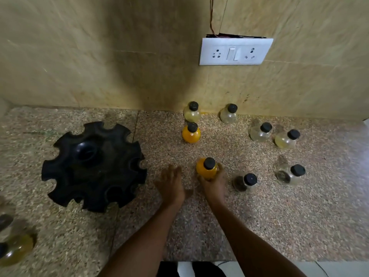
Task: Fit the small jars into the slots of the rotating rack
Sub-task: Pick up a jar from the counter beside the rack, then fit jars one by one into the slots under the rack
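Observation:
The black rotating rack [93, 166] sits on the left of the stone counter, its notched slots all bare. My right hand [214, 182] wraps around an orange-filled jar with a black cap [206, 168] at the counter's middle. My left hand [171, 183] hovers just left of it, fingers apart, holding nothing. Another orange jar [191, 133] stands further back, with a pale yellow jar [192, 112] behind it. Several more small black-capped jars stand to the right, among them a dark-filled one [245, 182] beside my right hand.
Two blurred jars [14, 244] sit at the lower left corner. A tiled wall rises behind the counter with a white switch and socket plate [234, 51]. The counter's front edge [259, 260] runs along the bottom.

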